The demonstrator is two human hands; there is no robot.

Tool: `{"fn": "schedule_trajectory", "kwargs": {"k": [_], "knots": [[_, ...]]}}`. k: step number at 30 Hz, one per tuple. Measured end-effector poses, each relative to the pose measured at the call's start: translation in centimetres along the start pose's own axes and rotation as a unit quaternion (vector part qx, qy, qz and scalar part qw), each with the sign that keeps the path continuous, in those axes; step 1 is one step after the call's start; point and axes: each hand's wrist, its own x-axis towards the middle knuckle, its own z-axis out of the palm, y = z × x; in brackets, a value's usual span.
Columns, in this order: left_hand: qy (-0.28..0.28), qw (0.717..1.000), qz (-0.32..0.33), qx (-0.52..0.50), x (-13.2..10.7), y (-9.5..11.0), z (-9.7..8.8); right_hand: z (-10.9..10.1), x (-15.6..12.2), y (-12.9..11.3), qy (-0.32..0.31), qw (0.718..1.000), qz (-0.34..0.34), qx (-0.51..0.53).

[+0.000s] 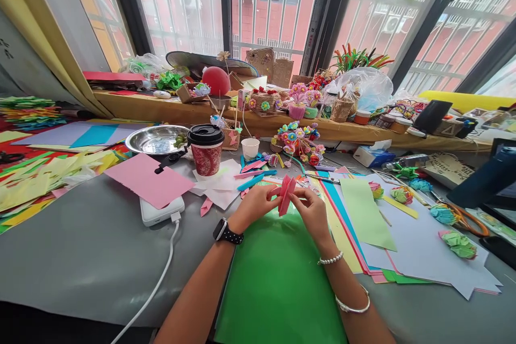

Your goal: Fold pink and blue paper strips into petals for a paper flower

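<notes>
- The pink folded paper (287, 195) is held up between the two hands, above the far end of a glossy green sheet (282, 290); raised like this, it seems placed so that its folds can be reached from both sides.
- The left hand (258, 205) pinches the paper's left side between thumb and fingers, probably to steady it.
- The right hand (312, 214) grips the opposite side with thumb and fingertips close together, a light hold that suits thin paper; the folds are too small to tell how many layers there are.
- The green sheet lies on the grey bench (100, 263) beneath the forearms, perhaps serving as a smooth work surface.
- Just beyond the left hand, blue strips (250, 181) lie beside a loose white paper (220, 193), within easy reach.
- To the left, a flat pink sheet (147, 178) rests partly over a white power bank (161, 214), near a lidded cup (205, 156) and a metal bowl (155, 141).
- To the right, a pale green paper (365, 215) lies over white sheets (423, 260); a crumpled green-and-pink paper flower (458, 244) sits on these, apparently set aside, with orange-handled scissors (470, 221) nearby.
</notes>
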Motion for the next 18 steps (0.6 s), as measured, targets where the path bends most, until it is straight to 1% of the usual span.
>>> {"fn": "schedule_trajectory", "kwargs": {"k": [6, 14, 18], "knots": [[-0.002, 1.000, 0.009, -0.006, -0.02, 0.21, 0.30, 0.06, -0.02, 0.14, -0.021, 0.998, 0.019, 0.054], [0.005, 0.998, 0.024, -0.057, 0.00, 0.38, 0.45, 0.03, -0.10, -0.18, 0.012, 1.000, 0.000, 0.023], [0.015, 0.999, 0.024, -0.046, 0.01, 0.54, 0.63, 0.10, -0.11, -0.21, 0.037, 0.999, -0.011, 0.009]]}}
